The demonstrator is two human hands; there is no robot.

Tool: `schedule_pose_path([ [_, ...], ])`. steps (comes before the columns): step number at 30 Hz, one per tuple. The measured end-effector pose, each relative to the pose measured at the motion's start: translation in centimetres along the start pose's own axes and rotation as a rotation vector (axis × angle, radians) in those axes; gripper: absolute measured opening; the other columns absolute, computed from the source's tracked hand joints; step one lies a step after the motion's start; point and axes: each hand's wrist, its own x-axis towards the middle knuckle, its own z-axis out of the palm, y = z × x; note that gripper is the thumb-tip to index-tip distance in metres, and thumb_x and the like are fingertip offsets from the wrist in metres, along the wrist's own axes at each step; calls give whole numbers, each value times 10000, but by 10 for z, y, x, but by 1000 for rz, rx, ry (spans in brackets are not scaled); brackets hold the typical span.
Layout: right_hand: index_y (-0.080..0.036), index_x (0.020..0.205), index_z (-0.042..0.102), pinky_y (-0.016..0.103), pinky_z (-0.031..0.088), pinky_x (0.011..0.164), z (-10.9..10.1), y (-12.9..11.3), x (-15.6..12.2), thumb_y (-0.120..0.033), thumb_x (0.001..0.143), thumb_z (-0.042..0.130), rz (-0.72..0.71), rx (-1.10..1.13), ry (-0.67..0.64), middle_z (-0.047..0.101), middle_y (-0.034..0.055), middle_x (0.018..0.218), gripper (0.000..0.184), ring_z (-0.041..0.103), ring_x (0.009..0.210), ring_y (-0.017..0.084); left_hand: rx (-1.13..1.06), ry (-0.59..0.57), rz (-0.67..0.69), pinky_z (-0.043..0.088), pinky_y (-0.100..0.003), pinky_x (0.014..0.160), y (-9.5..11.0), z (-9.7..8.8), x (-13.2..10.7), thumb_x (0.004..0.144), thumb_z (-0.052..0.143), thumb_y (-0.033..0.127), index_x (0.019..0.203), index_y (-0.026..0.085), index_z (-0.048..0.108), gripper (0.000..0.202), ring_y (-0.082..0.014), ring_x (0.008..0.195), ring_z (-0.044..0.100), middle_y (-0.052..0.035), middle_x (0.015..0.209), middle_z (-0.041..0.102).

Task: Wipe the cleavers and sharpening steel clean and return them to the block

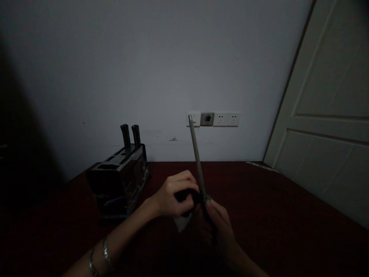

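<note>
A grey sharpening steel (196, 156) stands nearly upright above the dark red table (276, 215), its tip in front of the wall sockets. My right hand (220, 229) is closed round its dark handle low down. My left hand (173, 196) is closed just left of the rod's base, pinching something dark together with a white cloth (182, 222) that hangs below the fingers. Two bracelets sit on my left wrist.
A dark knife block (119, 181) with two black handles (131, 135) sticking up stands at the left against the wall. White wall sockets (213, 119) are behind. A pale door (328, 127) closes the right side. The room is dim.
</note>
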Motion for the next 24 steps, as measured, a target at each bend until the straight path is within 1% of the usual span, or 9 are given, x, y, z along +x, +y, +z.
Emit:
schedule_pose_path([
  [4,-155,709,510,129,210,297,0,-2,1,-506,747,580,-31,-50,-10,363,-90,454,360,268,339,18,5,149,10,452,-282,596,3,-4,0,691,445,86,843,124,607,226,-143,688,519,-59,747,557],
  [6,-159,689,490,129,213,297,-1,0,1,-498,757,572,-36,-50,-14,355,-93,448,355,260,335,16,14,176,42,452,-283,592,6,-3,0,695,442,91,857,123,603,231,-144,685,519,-62,746,558],
  [10,-174,664,444,130,218,295,-2,3,2,-501,722,612,-38,-21,31,355,-98,435,372,266,324,16,44,84,149,461,-298,606,4,6,-3,686,444,76,926,112,584,280,-154,710,511,-85,778,573],
  [12,-176,677,442,130,228,297,-2,2,2,-505,707,627,-28,-17,47,360,-98,435,378,279,326,17,53,79,191,462,-317,616,1,11,-5,680,447,78,951,102,573,299,-165,725,509,-102,797,575],
  [15,-176,673,434,127,219,300,-1,0,1,-505,711,624,-31,-2,42,354,-98,436,381,270,328,14,47,104,186,456,-323,606,0,15,-7,681,443,85,947,98,570,295,-171,721,502,-108,792,564],
  [19,-172,686,456,130,210,294,2,-3,-2,-503,718,617,-26,12,7,346,-102,421,370,251,316,11,17,106,165,447,-311,590,-2,12,-7,686,427,80,903,109,578,266,-162,695,493,-94,757,553],
  [24,-157,722,499,125,206,290,4,-6,-6,-494,761,574,-3,3,-72,358,-98,426,347,251,316,9,36,57,158,448,-312,587,-7,1,-5,678,433,66,890,105,601,274,-166,700,503,-96,761,567],
])
